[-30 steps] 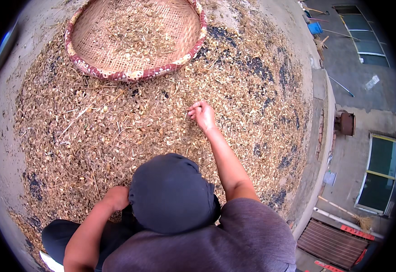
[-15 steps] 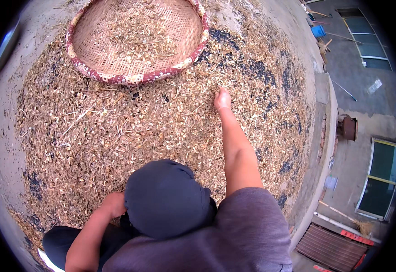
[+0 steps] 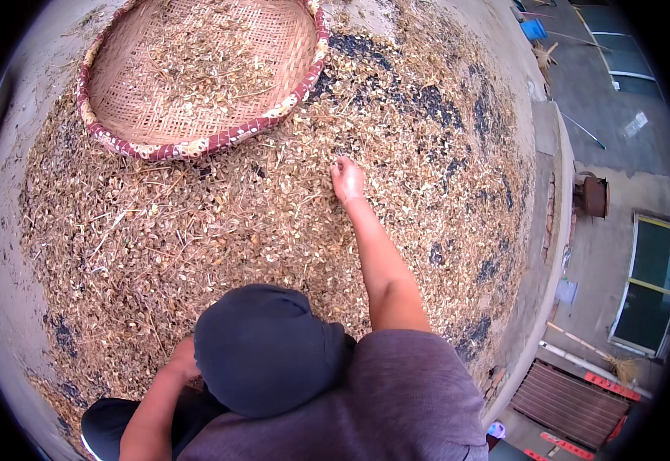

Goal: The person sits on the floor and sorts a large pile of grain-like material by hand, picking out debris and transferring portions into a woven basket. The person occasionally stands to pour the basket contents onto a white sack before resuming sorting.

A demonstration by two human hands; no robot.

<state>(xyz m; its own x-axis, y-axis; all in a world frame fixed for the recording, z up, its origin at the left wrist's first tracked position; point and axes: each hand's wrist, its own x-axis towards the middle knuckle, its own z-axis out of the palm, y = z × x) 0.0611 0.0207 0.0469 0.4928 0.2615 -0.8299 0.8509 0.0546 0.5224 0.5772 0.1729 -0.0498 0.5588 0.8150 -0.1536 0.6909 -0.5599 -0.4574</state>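
Observation:
My right hand (image 3: 348,180) is stretched forward over a wide layer of dry, pale brown pods and chaff (image 3: 273,223). Its fingers are curled in, and whatever lies inside them, if anything, is too small to make out. Ahead and to the left stands a large round woven basket (image 3: 204,147) with a red and cream wrapped rim, holding a scatter of the same chaff. Close to my bent knee is my left hand (image 3: 185,359), partly covered by a dark cap (image 3: 269,349); its fingers are hidden.
Black patches (image 3: 435,104) show through the chaff, mostly on the right. A low ledge (image 3: 546,184) edges the surface there. Beyond it, lower down, are a blue bucket (image 3: 533,29), a rusty metal container (image 3: 592,196), a broom (image 3: 623,369) and windows (image 3: 646,280).
The whole view has turned a little, so the basket sits farther left. My right hand has drawn slightly back toward me and its fingers look more tightly curled. The left hand stays by the knee.

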